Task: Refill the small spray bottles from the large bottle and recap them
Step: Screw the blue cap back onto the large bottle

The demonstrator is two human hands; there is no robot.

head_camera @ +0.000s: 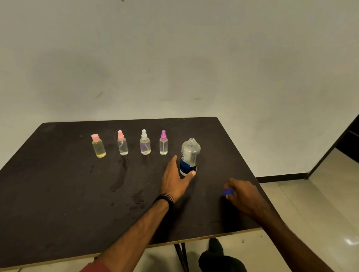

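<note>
- Left hand [176, 178], fingers spread wide, steadies the uncapped large bottle [189, 157] at the bench's [52, 190] right.
- Right hand [244, 196] pinches its blue cap [229, 192], kept aside for pouring.
- Four small spray bottles [145, 142] wait capped in a row.

dark table [62, 191] | white wall [181, 50] | tiled floor [318, 211] | wet patches [118, 182]

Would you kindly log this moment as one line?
large clear blue-labelled bottle: uncapped | left hand: open around base | right hand: holding small blue cap | small spray bottles: capped
</note>
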